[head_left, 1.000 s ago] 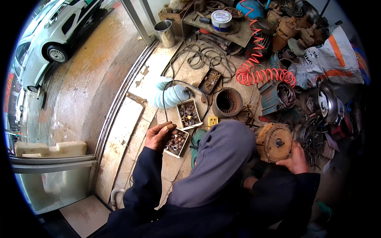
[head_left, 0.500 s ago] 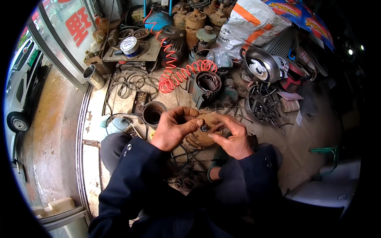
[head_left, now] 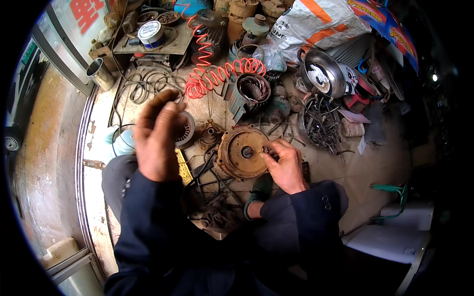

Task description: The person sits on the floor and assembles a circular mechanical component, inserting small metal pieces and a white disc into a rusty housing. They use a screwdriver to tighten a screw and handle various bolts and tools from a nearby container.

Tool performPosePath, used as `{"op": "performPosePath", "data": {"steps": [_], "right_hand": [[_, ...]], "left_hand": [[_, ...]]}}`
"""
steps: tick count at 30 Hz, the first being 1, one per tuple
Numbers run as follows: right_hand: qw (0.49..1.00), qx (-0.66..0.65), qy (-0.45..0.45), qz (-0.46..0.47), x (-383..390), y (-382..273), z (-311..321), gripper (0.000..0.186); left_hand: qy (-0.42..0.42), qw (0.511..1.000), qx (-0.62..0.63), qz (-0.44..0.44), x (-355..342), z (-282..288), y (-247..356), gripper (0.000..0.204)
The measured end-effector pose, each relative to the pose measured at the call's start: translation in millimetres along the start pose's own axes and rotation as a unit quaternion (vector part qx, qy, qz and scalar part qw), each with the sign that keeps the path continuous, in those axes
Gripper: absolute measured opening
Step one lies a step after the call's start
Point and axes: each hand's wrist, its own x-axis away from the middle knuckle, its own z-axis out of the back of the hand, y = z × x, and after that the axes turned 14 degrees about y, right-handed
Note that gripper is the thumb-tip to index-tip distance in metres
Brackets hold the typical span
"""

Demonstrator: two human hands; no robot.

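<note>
Head view: right hand at the disc, left hand raised.
I see the disc just beyond the green shoe. Right thumb and finger bunch at its edge; whether they pinch anything, or what the blurred left does, I can't tell. A one-sided push could tip the disc.

At upper left, a white-and-blue tub sits on a low table. A metal cup stands by the door frame, and a dark cable lies looped on the floor. A red hose (coiled like a spring) is at top centre. At upper right, beside an orange-striped sack, a silver pan has something white inside; metal parts are heaped nearby. Outside, far left, a car.
</note>
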Motion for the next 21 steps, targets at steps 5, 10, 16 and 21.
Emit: {"op": "performPosePath", "data": {"steps": [5, 10, 16, 21], "right_hand": [[0.998, -0.009, -0.061, 0.012, -5, -2, -21, 0.026], [0.995, 0.02, -0.098, 0.028, -4, 8, -37, 0.03], [0.988, 0.063, -0.141, -0.022, -12, 1, -39, 0.041], [0.983, 0.039, -0.172, -0.057, -15, 11, -35, 0.045]], "left_hand": [[0.087, 0.994, 0.07, 0.013, -22, 35, 15, 0.04], [0.069, 0.994, 0.076, 0.036, -21, 40, 15, 0.037], [0.05, 0.995, 0.068, 0.049, -21, 39, 12, 0.036], [0.073, 0.993, 0.091, 0.038, -21, 38, 17, 0.035]]}}
